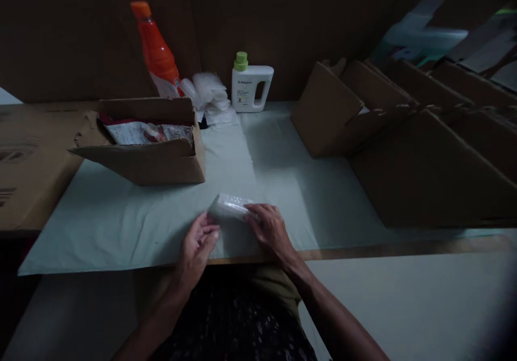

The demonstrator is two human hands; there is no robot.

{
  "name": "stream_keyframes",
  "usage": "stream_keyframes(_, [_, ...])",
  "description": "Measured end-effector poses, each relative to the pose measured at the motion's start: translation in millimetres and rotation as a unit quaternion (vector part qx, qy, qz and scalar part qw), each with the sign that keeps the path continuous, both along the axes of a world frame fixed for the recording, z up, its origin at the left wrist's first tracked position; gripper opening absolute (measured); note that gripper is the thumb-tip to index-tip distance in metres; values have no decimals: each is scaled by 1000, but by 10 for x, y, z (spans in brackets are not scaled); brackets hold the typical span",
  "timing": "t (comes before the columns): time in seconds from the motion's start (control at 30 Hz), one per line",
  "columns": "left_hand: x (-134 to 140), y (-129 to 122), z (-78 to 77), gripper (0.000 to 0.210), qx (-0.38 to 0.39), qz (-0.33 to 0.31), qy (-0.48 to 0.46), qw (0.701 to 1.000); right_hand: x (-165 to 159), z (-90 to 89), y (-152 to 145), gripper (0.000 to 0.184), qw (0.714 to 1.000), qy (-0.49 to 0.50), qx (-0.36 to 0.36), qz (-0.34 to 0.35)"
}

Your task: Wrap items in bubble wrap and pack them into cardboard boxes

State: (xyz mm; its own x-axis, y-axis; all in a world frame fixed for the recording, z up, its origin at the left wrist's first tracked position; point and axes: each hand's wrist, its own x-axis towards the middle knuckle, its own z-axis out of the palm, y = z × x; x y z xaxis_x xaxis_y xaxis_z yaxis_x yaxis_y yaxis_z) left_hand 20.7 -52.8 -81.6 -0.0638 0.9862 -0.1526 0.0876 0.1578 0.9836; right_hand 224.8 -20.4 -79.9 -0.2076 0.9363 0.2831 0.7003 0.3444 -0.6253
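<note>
A small bubble-wrap bundle (232,205), clear and shiny, is just above the cloth near the table's front edge. My right hand (270,229) pinches its right end between thumb and fingers. My left hand (197,245) is close to the bundle's left end, palm turned inward and fingers loosely curved. Its thumb stands a little apart from the fingers, and nothing shows between them. Whether the left fingertips touch the wrap's edge I cannot tell. What the bundle contains, if anything, is hidden.
An open cardboard box (169,161) with printed packets (141,132) stands at left. Behind it are an orange bottle (159,54), more bubble wrap (210,94) and a white jug (246,89) with a green cap. Several cardboard boxes (436,172) line the right. A pale cloth (283,183) covers the table.
</note>
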Motion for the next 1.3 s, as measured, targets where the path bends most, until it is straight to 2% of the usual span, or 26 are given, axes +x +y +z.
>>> stream_keyframes(0.07, [57, -47, 19, 54, -42, -20, -125, 991, -20, 30, -74, 20, 998, 48, -22, 30])
stream_keyframes(0.17, [160, -13, 46, 41, -60, -17, -220, 973, -12, 39, -174, 21, 995, 80, -22, 60])
stream_keyframes(0.27, [210, 10, 64, 35, -58, -36, -235, 970, 53, 24, -203, 50, 993, 107, -28, 37])
stream_keyframes(0.33, [196, -12, 74, 34, -55, -81, -209, 973, 93, 33, -200, 54, 986, 126, -91, 64])
stream_keyframes(0.4, [123, -15, 103, 34, -41, -128, -140, 981, 119, 70, -190, 39, 973, 127, -161, 102])
stream_keyframes(0.47, [-31, 61, 182, 37, 37, -119, -14, 992, 145, 145, -151, 36, 971, 121, -181, 97])
stream_keyframes(0.5, [-140, 143, 249, 41, 105, -84, 65, 989, 164, 203, -113, 37, 975, 117, -173, 79])
stream_keyframes(0.53, [-268, 254, 333, 45, 184, -34, 150, 971, 187, 281, -60, 37, 980, 112, -156, 59])
stream_keyframes(0.57, [-408, 388, 434, 48, 266, 24, 234, 935, 213, 381, 9, 38, 985, 105, -133, 39])
stream_keyframes(0.63, [-696, 691, 656, 54, 383, 116, 374, 836, 253, 651, 183, 37, 993, 81, -79, 23])
stream_keyframes(0.67, [-825, 836, 759, 57, 408, 146, 427, 793, 255, 816, 283, 35, 996, 67, -48, 28])
stream_keyframes(0.73, [-1021, 1055, 905, 52, 418, 165, 502, 739, 200, 1179, 498, 30, 998, 38, 30, 39])
stream_keyframes(0.8, [-1117, 1141, 938, 37, 418, 174, 531, 716, 52, 1527, 735, 24, 990, 14, 134, 39])
stream_keyframes(0.87, [-1135, 1111, 873, 24, 427, 188, 528, 710, -186, 1800, 1006, 19, 974, -8, 223, 40])
stream_keyframes(0.9, [-1128, 1072, 823, 21, 432, 194, 522, 710, -332, 1897, 1155, 18, 966, -22, 252, 48])
stream_keyframes(0.97, [-1110, 991, 727, 19, 438, 198, 513, 711, -663, 2009, 1466, 18, 957, -73, 264, 91])
stream_keyframes(1.07, [-1106, 943, 669, 24, 442, 192, 512, 711, -1208, 2005, 1885, 17, 937, -224, 202, 174])
stream_keyframes(1.17, [-1127, 976, 708, 29, 447, 186, 511, 710, -1710, 1858, 2136, 12, 892, -381, 110, 219])
stream_keyframes(1.23, [-1145, 1012, 747, 30, 451, 184, 510, 709, -1966, 1720, 2207, 10, 864, -432, 67, 250])
stream_keyframes(1.3, [-1165, 1047, 776, 32, 454, 179, 511, 707, -2139, 1593, 2232, 14, 849, -444, 47, 284])
